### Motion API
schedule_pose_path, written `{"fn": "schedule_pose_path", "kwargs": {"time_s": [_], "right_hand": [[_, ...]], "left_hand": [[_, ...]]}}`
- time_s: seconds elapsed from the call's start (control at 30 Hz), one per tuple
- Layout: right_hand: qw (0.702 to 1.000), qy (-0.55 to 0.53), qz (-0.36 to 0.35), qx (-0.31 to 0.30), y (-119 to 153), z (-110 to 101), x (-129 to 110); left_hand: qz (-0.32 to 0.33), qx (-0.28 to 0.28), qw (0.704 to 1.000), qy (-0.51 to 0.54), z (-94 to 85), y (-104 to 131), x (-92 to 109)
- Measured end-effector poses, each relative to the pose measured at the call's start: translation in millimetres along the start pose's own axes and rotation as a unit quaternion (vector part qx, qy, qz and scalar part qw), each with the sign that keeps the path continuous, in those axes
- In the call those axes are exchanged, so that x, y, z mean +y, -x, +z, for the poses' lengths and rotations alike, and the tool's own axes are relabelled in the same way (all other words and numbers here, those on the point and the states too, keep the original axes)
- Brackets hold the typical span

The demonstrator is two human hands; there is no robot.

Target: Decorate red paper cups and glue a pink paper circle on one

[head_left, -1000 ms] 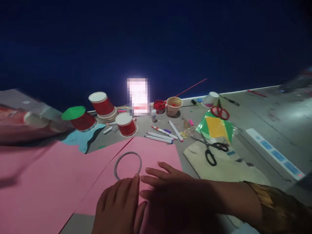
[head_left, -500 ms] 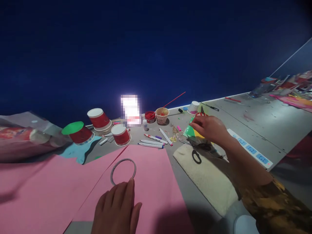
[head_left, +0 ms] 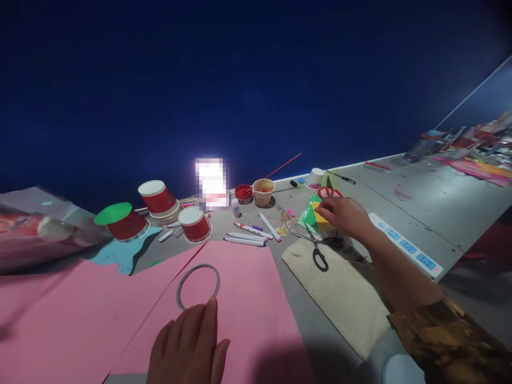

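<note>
My left hand [head_left: 188, 341] lies flat on the pink paper [head_left: 248, 298], fingers stretched, the fingertips at the lower edge of a grey ring [head_left: 199, 265]. Over on the right, my right hand [head_left: 340, 213] is above green and yellow pieces [head_left: 310, 213], with thumb and fingers pinched together. Whether something is between them is too small to tell. Red-handled scissors [head_left: 328, 191] stand just behind that hand. Black-handled scissors [head_left: 320, 258] lie open at the edge of a cream cloth [head_left: 332, 293], below my right hand.
Several markers [head_left: 246, 241] lie behind the pink paper. Red paper cups [head_left: 194, 224] stand at the left, one with a green top [head_left: 116, 213]. A woven cup [head_left: 263, 193] and a red tub [head_left: 244, 194] are at the back. A power strip [head_left: 408, 246] lies on the right.
The view has shifted slightly, moving the table items a little left and down. My right hand has come slightly lower, showing more of the red-handled scissors. My left hand stays by the ring.
</note>
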State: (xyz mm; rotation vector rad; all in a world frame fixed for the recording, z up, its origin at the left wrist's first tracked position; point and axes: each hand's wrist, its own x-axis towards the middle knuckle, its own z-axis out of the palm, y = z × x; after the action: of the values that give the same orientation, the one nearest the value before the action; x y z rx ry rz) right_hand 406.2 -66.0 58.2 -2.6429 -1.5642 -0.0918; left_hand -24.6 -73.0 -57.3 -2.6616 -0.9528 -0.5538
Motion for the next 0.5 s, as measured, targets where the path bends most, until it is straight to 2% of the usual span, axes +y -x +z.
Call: {"fn": "schedule_pose_path", "kwargs": {"time_s": [0.27,0.4,0.5], "right_hand": [[0.983,0.014,-0.158,-0.09,-1.3,16.9,-64.7],[0.977,0.007,-0.184,-0.111,-11.2,30.6,-90.9],[0.975,0.006,-0.19,-0.116,-18.6,40.1,-102.6]], "left_hand": [[-0.019,0.025,0.999,0.006,-10.4,-8.5,11.0],[-0.068,-0.009,0.998,0.008,-13.8,-4.8,17.8],[-0.075,-0.042,0.996,0.013,-16.3,-2.6,19.2]]}}
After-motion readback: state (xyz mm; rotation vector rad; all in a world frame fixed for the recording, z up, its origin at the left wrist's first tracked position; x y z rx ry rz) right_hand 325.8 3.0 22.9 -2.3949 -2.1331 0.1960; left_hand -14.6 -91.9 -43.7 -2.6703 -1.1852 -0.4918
